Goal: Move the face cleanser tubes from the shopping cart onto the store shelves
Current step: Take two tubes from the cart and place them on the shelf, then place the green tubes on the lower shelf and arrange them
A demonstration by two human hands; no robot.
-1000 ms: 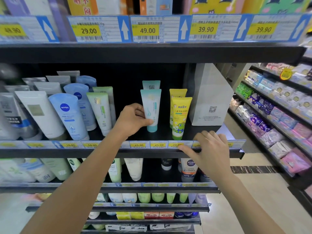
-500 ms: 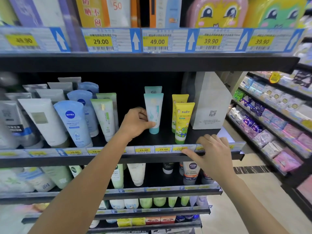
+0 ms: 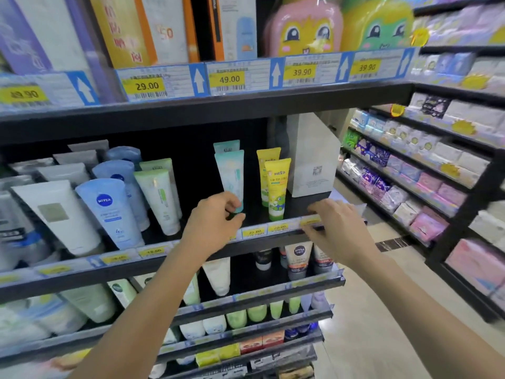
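My left hand (image 3: 216, 222) curls its fingers loosely at the cap of the teal cleanser tube (image 3: 231, 173), upright on the shelf (image 3: 123, 272); grip or mere contact, I cannot tell. My right hand (image 3: 338, 231), arm extended, rests relaxed fingers on the price strip (image 3: 278, 228).

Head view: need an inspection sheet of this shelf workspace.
Surface: black shelf with yellow price tags.
Job's things: pale teal tube standing cap down, a twin behind it; shopping cart not in view.
Clutter: two yellow cartoon tubes, blue Nivea tube, white paper bag.
Grippers: left hand fingers curled at the teal tube's cap, grip unclear; right hand fingers resting on the shelf's front rail, holding nothing.
Cables: nothing seen.
Surroundings: side shelves of pastel packs, tan floor.
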